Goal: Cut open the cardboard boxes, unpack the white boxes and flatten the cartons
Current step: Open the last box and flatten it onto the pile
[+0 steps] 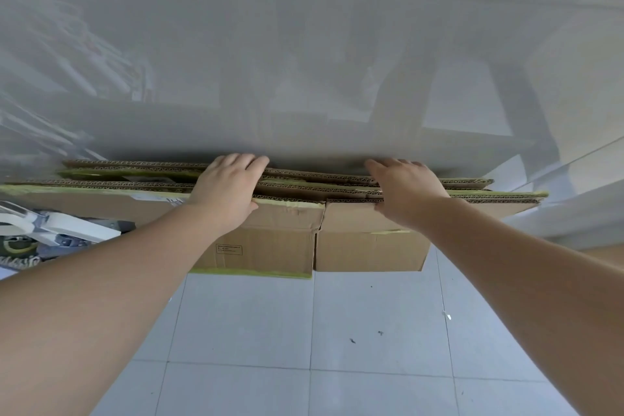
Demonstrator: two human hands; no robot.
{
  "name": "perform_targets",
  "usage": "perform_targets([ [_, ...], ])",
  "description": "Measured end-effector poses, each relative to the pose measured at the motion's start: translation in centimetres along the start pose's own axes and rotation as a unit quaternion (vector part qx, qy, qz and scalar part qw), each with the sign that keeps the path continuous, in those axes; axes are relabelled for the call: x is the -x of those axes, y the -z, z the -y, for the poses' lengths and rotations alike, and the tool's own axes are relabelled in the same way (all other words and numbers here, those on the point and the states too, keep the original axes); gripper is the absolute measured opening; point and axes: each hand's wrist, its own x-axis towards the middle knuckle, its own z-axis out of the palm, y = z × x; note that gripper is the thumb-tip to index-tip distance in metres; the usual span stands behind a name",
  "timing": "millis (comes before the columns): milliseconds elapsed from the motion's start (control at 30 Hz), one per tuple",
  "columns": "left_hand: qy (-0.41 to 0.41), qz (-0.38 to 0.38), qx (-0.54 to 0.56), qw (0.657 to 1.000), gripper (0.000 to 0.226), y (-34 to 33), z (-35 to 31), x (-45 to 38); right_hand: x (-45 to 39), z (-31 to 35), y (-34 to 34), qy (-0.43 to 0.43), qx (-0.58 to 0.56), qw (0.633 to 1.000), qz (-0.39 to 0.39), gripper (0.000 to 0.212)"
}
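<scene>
Several flattened brown cartons (368,246) with green tape on their edges stand on edge, stacked against a pale glossy wall. Their corrugated top edges (135,179) face me. My left hand (226,191) lies over the top edges left of centre, fingers curled over the stack and thumb on the near face. My right hand (405,191) grips the top edges right of centre in the same way. No white boxes and no cutter are in view.
The cartons rest on a floor of pale grey tiles (304,331) with small bits of debris. At the left edge lies a white object over patterned packaging (50,230). A white ledge or board (574,213) runs along the right side.
</scene>
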Motion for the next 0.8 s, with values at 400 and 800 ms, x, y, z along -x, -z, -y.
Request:
perform_targets([
  [400, -0.071, 0.178, -0.001, 0.982, 0.026, 5.8, 1.8, -1.6, -0.7, -0.7, 5.3, 0.107, 0.045, 0.974, 0.197, 0.035],
  [800, -0.02, 0.168, 0.006, 0.986, 0.03, 2.3, 1.0, -1.0, -0.8, -0.5, 1.7, 0.059, 0.02, 0.989, 0.132, 0.024],
])
